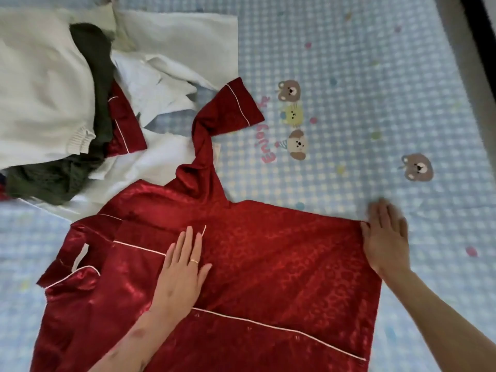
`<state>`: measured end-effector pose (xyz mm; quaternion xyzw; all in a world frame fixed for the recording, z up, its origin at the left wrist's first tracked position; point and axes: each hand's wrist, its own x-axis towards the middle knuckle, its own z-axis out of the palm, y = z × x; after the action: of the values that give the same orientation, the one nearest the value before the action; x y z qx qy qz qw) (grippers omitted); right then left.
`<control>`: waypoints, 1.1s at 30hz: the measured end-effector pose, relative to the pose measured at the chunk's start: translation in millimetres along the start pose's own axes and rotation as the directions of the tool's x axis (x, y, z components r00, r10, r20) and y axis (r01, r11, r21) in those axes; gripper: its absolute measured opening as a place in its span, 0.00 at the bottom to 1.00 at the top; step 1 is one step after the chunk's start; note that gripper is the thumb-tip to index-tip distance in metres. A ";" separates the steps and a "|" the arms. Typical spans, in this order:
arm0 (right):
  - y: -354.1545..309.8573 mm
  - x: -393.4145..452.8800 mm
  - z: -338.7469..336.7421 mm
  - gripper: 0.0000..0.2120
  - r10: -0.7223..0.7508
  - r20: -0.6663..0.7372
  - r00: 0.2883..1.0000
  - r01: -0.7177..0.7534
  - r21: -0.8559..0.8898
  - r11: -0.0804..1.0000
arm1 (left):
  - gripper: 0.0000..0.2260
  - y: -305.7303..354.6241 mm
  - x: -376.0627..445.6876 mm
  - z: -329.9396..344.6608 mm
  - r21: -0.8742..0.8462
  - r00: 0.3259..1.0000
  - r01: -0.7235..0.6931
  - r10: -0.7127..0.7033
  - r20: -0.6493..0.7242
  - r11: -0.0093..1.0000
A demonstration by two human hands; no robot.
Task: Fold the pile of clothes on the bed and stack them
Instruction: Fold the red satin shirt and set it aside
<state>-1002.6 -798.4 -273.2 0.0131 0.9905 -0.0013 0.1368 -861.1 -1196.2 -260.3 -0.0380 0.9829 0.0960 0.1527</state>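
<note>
Leftmost, the pile of clothes (61, 108) sits unfolded at the far-left of the bed (362, 76), white and dark green pieces heaped together with a second red piece poking out. Just beside it, the red satin shirt (255, 264) lies spread flat near the person, collar to the left and hem to the right, so its long axis runs across the view. One sleeve (214, 135) trails twisted away from the body, up toward the pile, its cuff well beyond both hands. The left hand (182, 275) presses flat on the shirt near the piped front edge, fingers straight and close together. Further right, the right hand (386, 237) rests at the far hem corner, fingers straight and slightly spread, blurred at the tips; I cannot tell whether the thumb pinches the cloth. The sleeve's root lies nearer the left hand, so bringing the sleeve in probably falls to that hand.
</note>
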 end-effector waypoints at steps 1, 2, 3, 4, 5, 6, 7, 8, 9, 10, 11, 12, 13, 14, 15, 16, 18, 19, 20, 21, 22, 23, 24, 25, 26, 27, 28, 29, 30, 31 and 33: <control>-5.5 10.5 -4.9 0.23 0.033 -0.024 0.999 -0.032 0.040 0.999 | 0.33 -1.6 17.7 -3.3 0.002 1.000 0.015 -0.015 0.008 1.000; -21.2 22.9 -10.3 0.23 0.007 -0.041 0.999 -0.003 0.085 0.996 | 0.33 -4.0 34.8 -7.3 0.000 1.000 0.029 -0.029 0.007 1.000; -44.0 36.5 -16.4 0.23 -0.049 -0.047 0.998 0.055 0.144 0.988 | 0.32 -7.0 51.7 -12.5 -0.014 0.999 0.040 -0.040 -0.006 0.999; -69.7 48.5 -23.3 0.24 -0.105 -0.050 0.993 0.114 0.219 0.969 | 0.30 -9.5 66.8 -16.7 -0.032 0.998 0.040 -0.042 -0.045 0.999; -99.0 64.7 -31.2 0.23 -0.148 -0.052 0.988 0.157 0.305 0.939 | 0.27 -14.2 83.8 -22.1 -0.059 0.994 0.055 -0.060 -0.091 0.997; -128.2 82.4 -37.9 0.22 -0.179 -0.056 0.982 0.186 0.390 0.902 | 0.23 -20.1 100.4 -27.4 -0.089 0.987 0.079 -0.090 -0.136 0.993; -158.1 102.4 -44.9 0.21 -0.202 -0.067 0.977 0.211 0.459 0.863 | 0.21 -27.2 116.8 -31.7 -0.118 0.976 0.100 -0.120 -0.180 0.988; -187.4 124.0 -51.3 0.21 -0.219 -0.074 0.973 0.226 0.505 0.833 | 0.20 -34.2 132.5 -36.3 -0.149 0.967 0.125 -0.154 -0.202 0.981; -213.3 143.6 -56.5 0.21 -0.232 -0.070 0.970 0.233 0.532 0.814 | 0.23 -39.5 145.2 -41.2 -0.183 0.963 0.159 -0.194 -0.189 0.970; -238.3 165.3 -60.3 0.22 -0.261 -0.063 0.963 0.253 0.541 0.802 | 0.28 -46.0 158.6 -44.9 -0.234 0.962 0.195 -0.232 -0.145 0.953; -260.1 184.5 -62.5 0.24 -0.308 -0.045 0.950 0.284 0.531 0.798 | 0.32 -52.0 170.0 -46.2 -0.294 0.957 0.236 -0.274 -0.092 0.926; -278.8 201.7 -60.7 0.27 -0.363 -0.005 0.932 0.317 0.496 0.808 | 0.33 -57.0 179.3 -46.2 -0.343 0.948 0.280 -0.315 -0.049 0.896; -293.1 215.5 -56.9 0.30 -0.418 0.057 0.907 0.355 0.432 0.829 | 0.31 -60.7 186.5 -46.5 -0.379 0.939 0.311 -0.343 -0.019 0.871; -301.1 225.0 -51.9 0.31 -0.459 0.112 0.881 0.394 0.362 0.845 | 0.26 -62.2 190.2 -47.2 -0.427 0.934 0.320 -0.358 -0.010 0.846; -307.7 232.5 -46.6 0.27 -0.477 0.125 0.870 0.425 0.299 0.854 | 0.19 -65.0 192.5 -47.9 -0.491 0.932 0.309 -0.363 -0.016 0.815; -310.5 237.7 -43.6 0.20 -0.476 0.077 0.876 0.445 0.249 0.860 | 0.11 -67.0 193.5 -49.1 -0.556 0.932 0.297 -0.363 -0.011 0.777; -307.5 250.9 -48.9 0.11 -0.408 -0.082 0.909 0.416 0.191 0.889 | 0.05 -70.5 195.7 -50.5 -0.641 0.928 0.287 -0.371 0.003 0.712; -301.1 259.5 -58.1 0.11 -0.340 -0.159 0.927 0.366 0.187 0.911 | 0.05 -71.7 197.7 -52.3 -0.667 0.924 0.277 -0.382 -0.012 0.692; -293.3 271.8 -71.5 0.11 -0.261 -0.238 0.936 0.309 0.193 0.931 | 0.05 -73.7 201.3 -55.1 -0.693 0.917 0.259 -0.396 -0.041 0.673; -283.5 286.0 -86.3 0.10 -0.188 -0.320 0.929 0.258 0.193 0.947 | 0.05 -75.9 205.3 -58.6 -0.718 0.910 0.235 -0.407 -0.075 0.656; -273.2 300.8 -102.1 0.10 -0.131 -0.381 0.915 0.211 0.176 0.961 | 0.06 -77.5 210.8 -61.9 -0.735 0.907 0.207 -0.408 -0.102 0.646; -265.0 314.3 -116.7 0.09 -0.108 -0.419 0.902 0.184 0.146 0.972 | 0.06 -78.5 216.9 -65.0 -0.740 0.912 0.186 -0.394 -0.115 0.647; -260.3 324.0 -127.9 0.09 -0.120 -0.435 0.892 0.182 0.104 0.978 | 0.06 -79.2 222.1 -67.3 -0.730 0.923 0.175 -0.367 -0.111 0.660; -258.5 331.8 -136.0 0.09 -0.155 -0.434 0.888 0.201 0.062 0.978 | 0.07 -79.6 228.2 -68.0 -0.716 0.935 0.172 -0.342 -0.098 0.676; -258.2 337.1 -140.5 0.09 -0.195 -0.421 0.886 0.235 0.046 0.971 | 0.08 -79.8 233.5 -68.1 -0.705 0.941 0.177 -0.328 -0.084 0.687; -258.9 340.8 -143.1 0.09 -0.224 -0.404 0.887 0.268 0.053 0.962 | 0.09 -80.2 237.7 -68.3 -0.698 0.942 0.186 -0.328 -0.073 0.691; -259.9 343.2 -146.2 0.09 -0.237 -0.391 0.889 0.290 0.081 0.954 | 0.10 -81.0 241.6 -68.1 -0.695 0.940 0.196 -0.334 -0.068 0.692; -260.9 345.5 -151.0 0.08 -0.240 -0.377 0.895 0.307 0.130 0.943 | 0.11 -82.2 243.8 -67.3 -0.694 0.939 0.201 -0.337 -0.065 0.692; -261.5 350.0 -157.1 0.08 -0.244 -0.357 0.902 0.326 0.189 0.926 | 0.12 -83.9 245.9 -64.8 -0.693 0.940 0.202 -0.336 -0.060 0.691; -262.3 355.6 -164.2 0.08 -0.261 -0.329 0.907 0.346 0.232 0.909 | 0.12 -85.7 247.1 -61.9 -0.690 0.942 0.204 -0.332 -0.055 0.694; -266.7 369.4 -179.5 0.08 -0.309 -0.283 0.908 0.374 0.217 0.901 | 0.12 -88.5 249.0 -56.7 -0.675 0.945 0.205 -0.323 -0.053 0.709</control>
<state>-1413.7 -1054.5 -200.8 -0.1437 0.9770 -0.1570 0.0097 -1105.2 -1305.5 -299.5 -0.2378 0.8782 0.4108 0.0588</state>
